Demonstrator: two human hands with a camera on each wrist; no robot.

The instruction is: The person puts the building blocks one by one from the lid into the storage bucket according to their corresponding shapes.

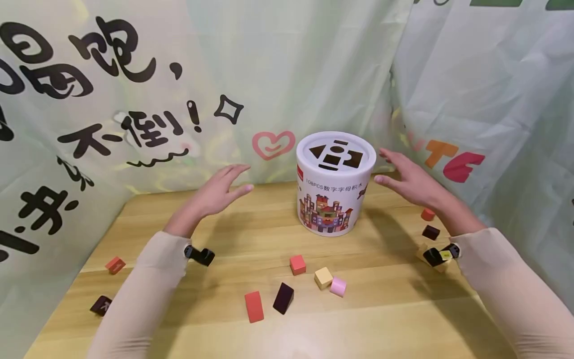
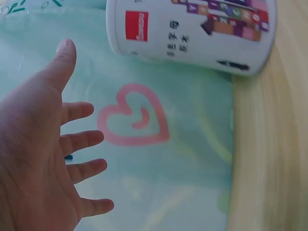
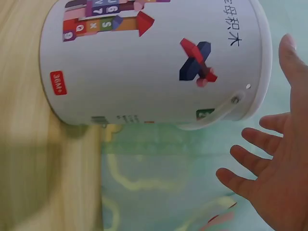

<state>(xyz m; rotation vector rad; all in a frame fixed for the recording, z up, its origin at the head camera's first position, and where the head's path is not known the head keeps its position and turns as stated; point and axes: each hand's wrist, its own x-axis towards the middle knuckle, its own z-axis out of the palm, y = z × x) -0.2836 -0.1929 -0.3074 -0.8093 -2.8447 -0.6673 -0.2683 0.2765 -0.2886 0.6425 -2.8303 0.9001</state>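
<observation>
Left of the tub [image 1: 335,199], head view: left hand [image 1: 218,193] is hovering wide, empty; right hand [image 1: 411,180] likewise, just right of it. Tub is standing upright, blocks [image 1: 298,265] before it. Left wrist: left hand is gripping nothing. Right wrist: handle [image 3: 222,111] is hanging alongside; lopsided pressing could be tipping the tub.

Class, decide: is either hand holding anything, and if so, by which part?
Nothing: the left hand and right hand are empty, either side of the white bucket.
</observation>
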